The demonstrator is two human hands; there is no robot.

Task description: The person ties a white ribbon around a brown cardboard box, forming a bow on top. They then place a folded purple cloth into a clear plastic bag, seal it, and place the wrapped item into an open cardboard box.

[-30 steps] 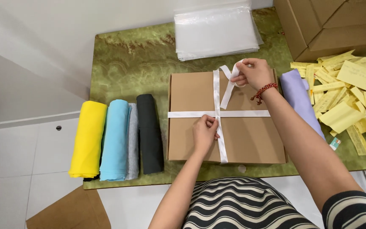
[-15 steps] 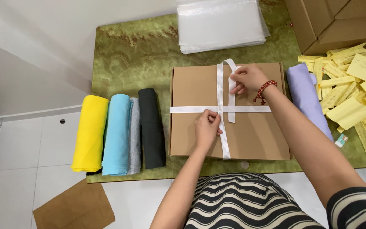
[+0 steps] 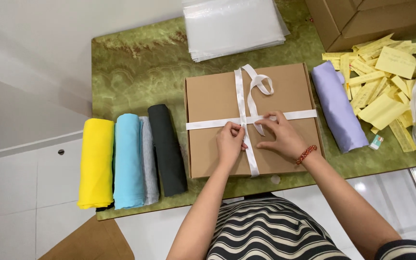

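A flat brown cardboard box (image 3: 210,101) lies on the green marbled table (image 3: 140,67), wrapped crosswise with white ribbon (image 3: 256,84). A loose ribbon tail loops over the box's far half. My left hand (image 3: 230,138) pinches the ribbon at the crossing point in the box's middle. My right hand (image 3: 280,135) sits just to its right, fingertips gripping the ribbon at the same crossing. A red bead bracelet circles my right wrist.
Rolled cloths lie left of the box: yellow (image 3: 96,161), light blue (image 3: 127,159), grey and black (image 3: 167,149). A lilac roll (image 3: 338,106) lies to the right, beside yellow paper slips (image 3: 386,72). Clear plastic bags (image 3: 232,24) and a carton (image 3: 367,17) sit behind.
My right hand has come down from the box's far edge to the ribbon crossing, leaving the ribbon tail looped on the lid. The left hand stayed at the crossing.
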